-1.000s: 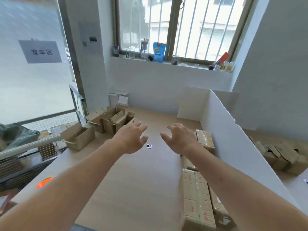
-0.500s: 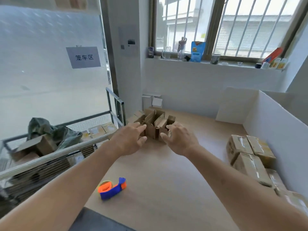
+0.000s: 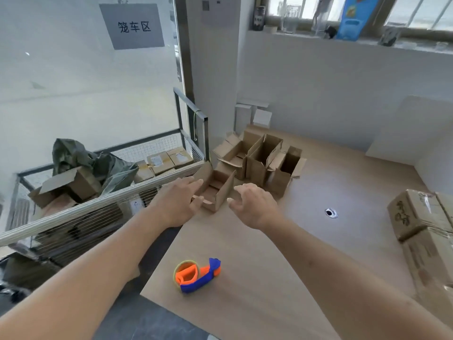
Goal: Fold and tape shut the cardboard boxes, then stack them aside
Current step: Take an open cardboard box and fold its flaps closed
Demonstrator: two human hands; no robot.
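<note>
Cardboard boxes: we count four open ones (image 3: 263, 158) at the table's (image 3: 282, 253) far left corner. Left hand (image 3: 175, 204) and right hand (image 3: 255, 204), fingers spread, flank the nearest box (image 3: 217, 190), gripping nothing.

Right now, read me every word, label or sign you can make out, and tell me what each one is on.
"笼车区": grey sign on the glass wall.
Dark print on the taped box: too blurred to read.
Labels on the boxes in the wire cage: too small.
Blue pouch on the window sill: print unreadable.
</note>
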